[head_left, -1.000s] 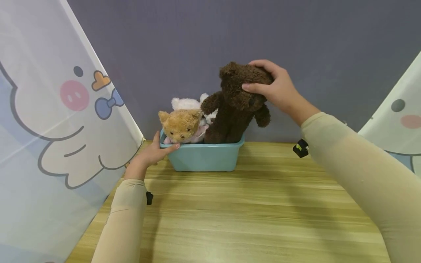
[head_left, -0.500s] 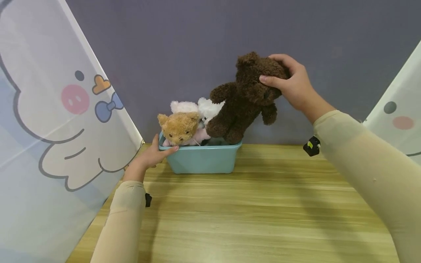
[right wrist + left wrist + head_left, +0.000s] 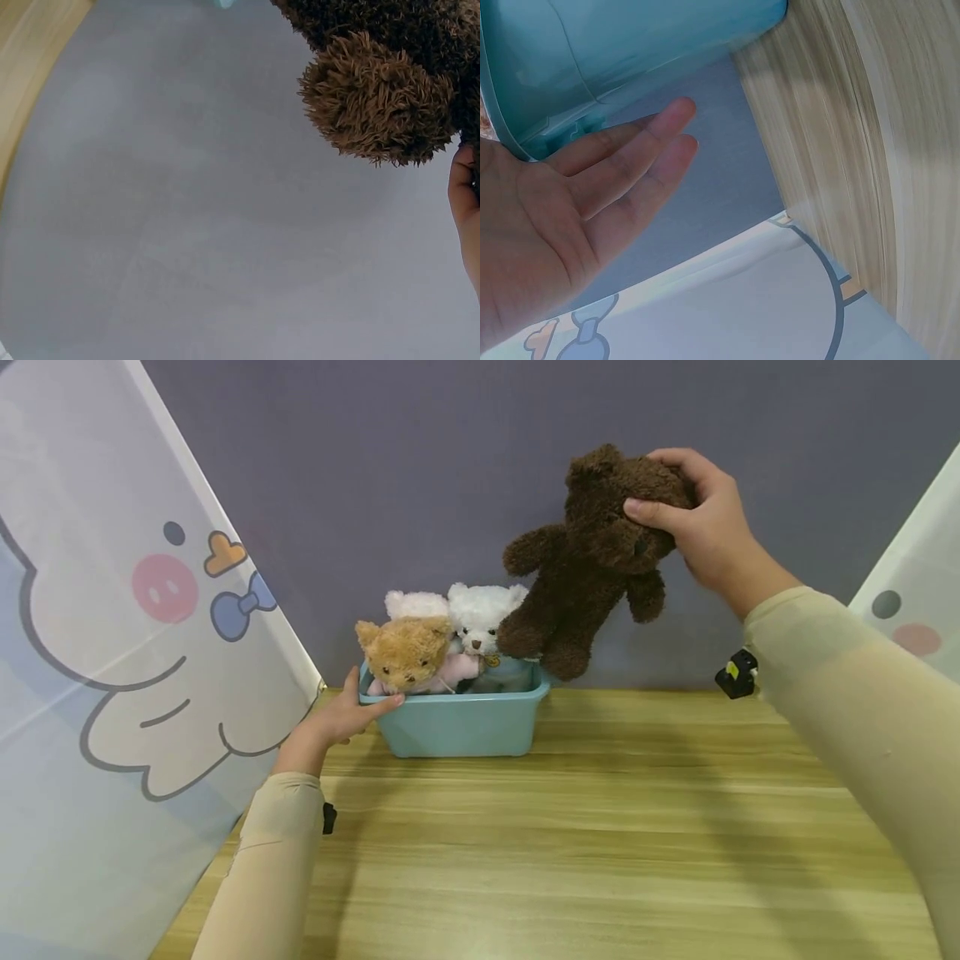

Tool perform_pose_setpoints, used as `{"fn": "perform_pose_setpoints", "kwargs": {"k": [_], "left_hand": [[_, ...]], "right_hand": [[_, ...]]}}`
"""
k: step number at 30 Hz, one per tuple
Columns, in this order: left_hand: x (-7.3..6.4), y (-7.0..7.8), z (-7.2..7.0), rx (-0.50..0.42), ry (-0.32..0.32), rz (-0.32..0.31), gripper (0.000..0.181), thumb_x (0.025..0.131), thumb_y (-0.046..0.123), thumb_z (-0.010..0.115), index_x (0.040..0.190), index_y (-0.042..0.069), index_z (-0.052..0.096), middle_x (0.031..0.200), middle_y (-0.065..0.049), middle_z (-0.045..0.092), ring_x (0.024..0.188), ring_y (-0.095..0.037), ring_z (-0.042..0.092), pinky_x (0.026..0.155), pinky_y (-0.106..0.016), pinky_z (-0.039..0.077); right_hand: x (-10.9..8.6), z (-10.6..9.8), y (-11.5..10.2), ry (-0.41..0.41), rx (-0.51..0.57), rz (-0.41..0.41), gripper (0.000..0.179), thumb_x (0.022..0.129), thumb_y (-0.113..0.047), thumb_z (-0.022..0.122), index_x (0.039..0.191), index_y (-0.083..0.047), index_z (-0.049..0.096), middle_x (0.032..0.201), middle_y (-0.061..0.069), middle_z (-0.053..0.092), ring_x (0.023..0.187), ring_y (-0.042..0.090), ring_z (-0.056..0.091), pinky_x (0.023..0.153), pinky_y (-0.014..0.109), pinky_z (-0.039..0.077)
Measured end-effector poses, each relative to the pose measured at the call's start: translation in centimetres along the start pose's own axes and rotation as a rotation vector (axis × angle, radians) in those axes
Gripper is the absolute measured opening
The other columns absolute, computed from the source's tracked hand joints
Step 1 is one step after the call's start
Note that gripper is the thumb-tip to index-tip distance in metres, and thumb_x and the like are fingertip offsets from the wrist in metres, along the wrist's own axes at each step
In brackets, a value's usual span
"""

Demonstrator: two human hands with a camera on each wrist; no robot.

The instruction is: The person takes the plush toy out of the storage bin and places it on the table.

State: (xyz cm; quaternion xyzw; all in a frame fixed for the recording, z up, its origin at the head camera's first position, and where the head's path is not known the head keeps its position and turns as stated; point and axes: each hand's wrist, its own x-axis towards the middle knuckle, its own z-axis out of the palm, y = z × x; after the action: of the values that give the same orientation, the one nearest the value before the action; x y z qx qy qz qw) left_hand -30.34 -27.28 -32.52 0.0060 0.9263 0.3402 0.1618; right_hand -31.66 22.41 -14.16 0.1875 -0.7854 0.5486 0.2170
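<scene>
My right hand (image 3: 716, 531) grips a dark brown teddy bear (image 3: 592, 560) by its head. The bear hangs tilted, its feet above and just right of a light blue plastic bin (image 3: 457, 727). A shaggy brown part of the bear (image 3: 379, 101) and the edge of my right hand (image 3: 466, 199) show in the right wrist view. With fingers fairly straight, my left hand (image 3: 341, 718) rests against the bin's left corner, thumb along the front rim. Its fingers (image 3: 641, 165) extend outside the bin in the left wrist view. Inside are a tan plush bear (image 3: 408, 652) and a white teddy bear (image 3: 483, 614).
Behind the tan plush, a fluffy whitish plush (image 3: 416, 603) is partly hidden. The bin stands on a wood-grain table (image 3: 525, 843) close to a grey back panel (image 3: 375, 460). A cartoon-printed sheet (image 3: 112, 610) borders the left side; another printed sheet (image 3: 918, 585) is at right.
My right hand has lifted the brown bear up and to the right, its feet coming out of the bin. The white teddy bear is now uncovered. My left hand stays at the bin's corner.
</scene>
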Motion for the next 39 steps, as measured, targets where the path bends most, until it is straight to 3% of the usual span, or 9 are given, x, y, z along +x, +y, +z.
{"fn": "perform_pose_setpoints", "kwargs": {"k": [6, 12, 14, 17, 20, 24, 29, 39], "left_hand": [[0.0, 0.2, 0.0, 0.009, 0.004, 0.001, 0.136, 0.090, 0.089, 0.053, 0.159, 0.021, -0.043, 0.174, -0.036, 0.012, 0.145, -0.051, 0.051, 0.111, -0.068, 0.048], [0.1, 0.3, 0.3, 0.060, 0.023, 0.000, 0.138, 0.087, 0.093, 0.051, 0.160, 0.020, -0.041, 0.167, -0.037, 0.031, 0.139, -0.049, 0.057, 0.099, -0.057, 0.056], [0.0, 0.2, 0.3, 0.064, 0.025, 0.003, 0.138, 0.087, 0.093, 0.050, 0.160, 0.019, -0.041, 0.168, -0.038, 0.029, 0.139, -0.049, 0.057, 0.098, -0.057, 0.057], [-0.2, 0.0, 0.2, 0.043, 0.019, 0.000, 0.138, 0.088, 0.092, 0.051, 0.160, 0.019, -0.041, 0.170, -0.038, 0.023, 0.141, -0.051, 0.054, 0.104, -0.062, 0.054], [-0.5, -0.1, 0.1, 0.018, 0.011, 0.002, 0.138, 0.089, 0.090, 0.052, 0.159, 0.019, -0.042, 0.173, -0.037, 0.013, 0.145, -0.052, 0.050, 0.109, -0.067, 0.050], [-0.8, -0.1, 0.0, 0.011, 0.023, 0.005, 0.137, 0.089, 0.090, 0.053, 0.159, 0.018, -0.042, 0.172, -0.037, 0.016, 0.144, -0.052, 0.052, 0.108, -0.066, 0.051], [-0.9, 0.0, 0.0, 0.035, 0.032, 0.010, 0.138, 0.088, 0.091, 0.051, 0.159, 0.019, -0.042, 0.169, -0.037, 0.027, 0.141, -0.050, 0.056, 0.102, -0.062, 0.055], [-1.1, 0.1, 0.4, 0.053, 0.040, 0.006, 0.137, 0.088, 0.092, 0.051, 0.161, 0.020, -0.040, 0.164, -0.038, 0.038, 0.138, -0.049, 0.058, 0.100, -0.058, 0.057]], "right_hand": [[0.1, -1.6, 0.3, -0.034, -0.038, 0.030, 0.058, 0.100, -0.022, 0.074, 0.154, -0.031, 0.055, 0.171, -0.009, 0.035, 0.158, 0.009, 0.025, 0.132, 0.041, 0.022], [-0.1, -3.1, 1.0, -0.117, -0.183, 0.077, 0.060, 0.101, -0.030, 0.075, 0.156, -0.034, 0.052, 0.168, -0.010, 0.040, 0.154, 0.015, 0.035, 0.122, 0.039, 0.033], [-0.2, -3.5, 1.2, -0.150, -0.236, 0.089, 0.060, 0.101, -0.033, 0.075, 0.156, -0.035, 0.052, 0.167, -0.009, 0.041, 0.154, 0.017, 0.036, 0.121, 0.042, 0.034], [-0.3, -3.9, 1.5, -0.203, -0.326, 0.110, 0.062, 0.101, -0.040, 0.074, 0.157, -0.038, 0.050, 0.172, -0.005, 0.036, 0.160, 0.023, 0.031, 0.124, 0.057, 0.030], [-0.2, -4.1, 1.8, -0.259, -0.386, 0.133, 0.066, 0.100, -0.046, 0.074, 0.160, -0.039, 0.046, 0.178, -0.005, 0.024, 0.166, 0.033, 0.019, 0.124, 0.071, 0.023], [-0.1, -3.9, 2.7, -0.322, -0.424, 0.159, 0.075, 0.098, -0.050, 0.075, 0.164, -0.035, 0.042, 0.181, 0.000, 0.015, 0.167, 0.038, 0.011, 0.124, 0.075, 0.021], [-0.7, -2.9, 5.1, -0.390, -0.463, 0.208, 0.087, 0.095, -0.054, 0.078, 0.166, -0.024, 0.038, 0.181, 0.006, 0.015, 0.167, 0.042, 0.013, 0.123, 0.075, 0.024], [-2.3, -1.8, 9.4, -0.449, -0.487, 0.261, 0.085, 0.094, -0.053, 0.079, 0.163, -0.021, 0.042, 0.180, 0.014, 0.018, 0.164, 0.047, 0.017, 0.120, 0.075, 0.028]]}}
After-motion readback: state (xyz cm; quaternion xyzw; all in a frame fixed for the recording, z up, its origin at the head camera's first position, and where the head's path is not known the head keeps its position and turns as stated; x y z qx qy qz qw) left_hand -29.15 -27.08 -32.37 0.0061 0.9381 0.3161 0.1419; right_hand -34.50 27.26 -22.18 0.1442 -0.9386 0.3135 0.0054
